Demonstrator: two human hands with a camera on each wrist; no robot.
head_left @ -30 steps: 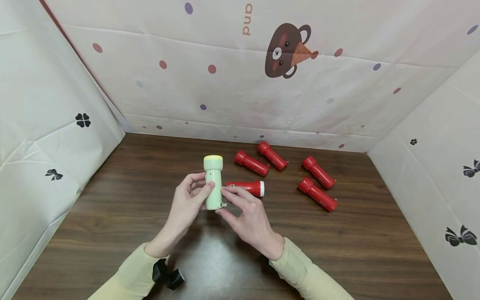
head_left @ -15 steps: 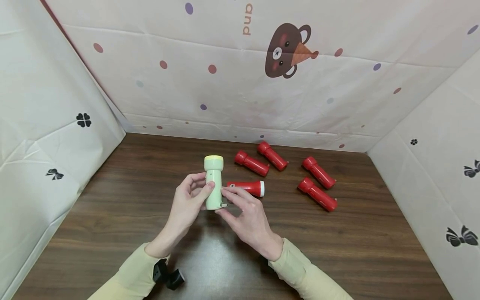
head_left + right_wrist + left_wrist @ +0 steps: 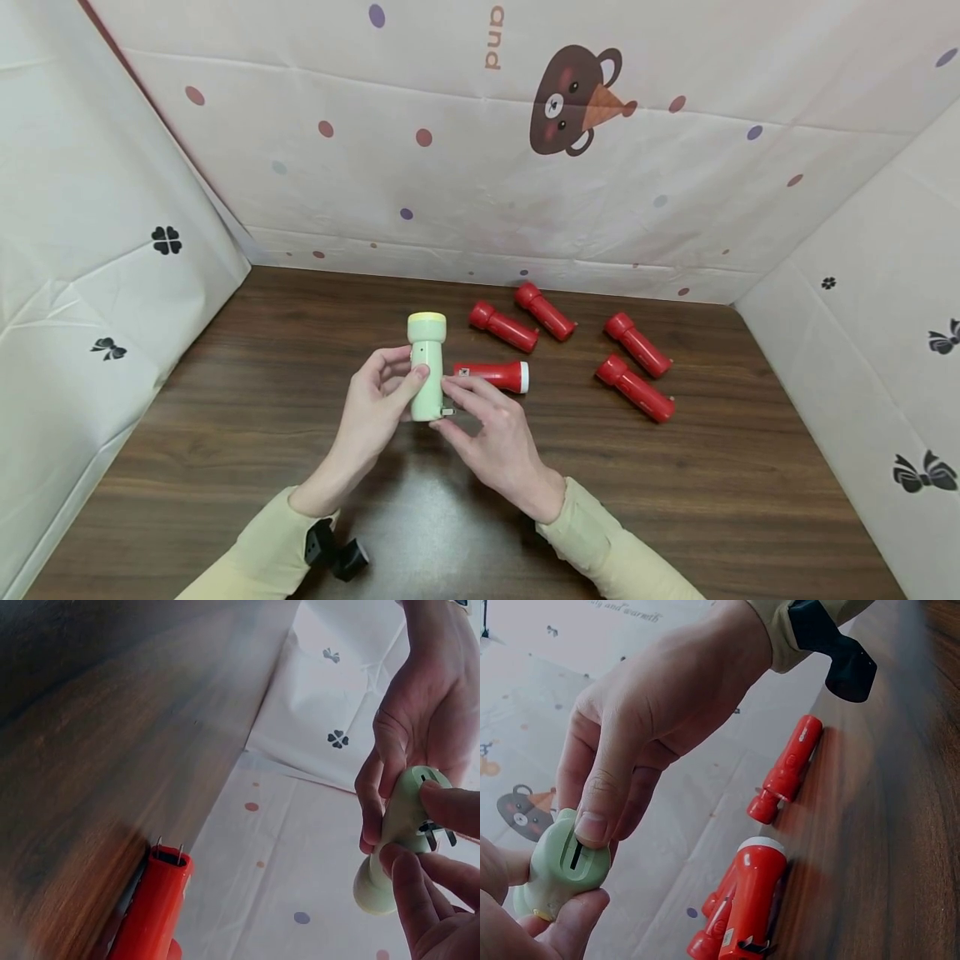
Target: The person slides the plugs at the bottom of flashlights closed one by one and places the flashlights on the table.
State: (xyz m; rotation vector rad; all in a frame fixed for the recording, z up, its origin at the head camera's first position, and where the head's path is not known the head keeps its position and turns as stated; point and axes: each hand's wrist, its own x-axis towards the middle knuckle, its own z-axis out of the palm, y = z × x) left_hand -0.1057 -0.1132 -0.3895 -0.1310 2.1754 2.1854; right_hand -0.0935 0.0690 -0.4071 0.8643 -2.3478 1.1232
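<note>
A pale green flashlight (image 3: 427, 375) with a yellow rim stands upright between my hands, lens end away from me. My left hand (image 3: 375, 400) grips its body, thumb across the near side and fingers round behind. With my right hand (image 3: 491, 429), I pinch its lower end, thumb at the base and fingers along the side. Metal plug prongs (image 3: 442, 832) stick out near the base. The right thumb presses by the dark slot (image 3: 576, 855) in the end. Just behind the right fingers lies a red flashlight (image 3: 506, 377) with a white lens rim.
Several more red flashlights lie on the dark wood table (image 3: 225, 400), such as one red flashlight (image 3: 636, 389) at the right and another red flashlight (image 3: 546, 312) near the back. A printed white sheet (image 3: 375, 167) hangs behind; pale sheets also border both sides.
The green flashlight has shifted very slightly toward me. Both hands keep their hold, and the red flashlights stay where they were.
</note>
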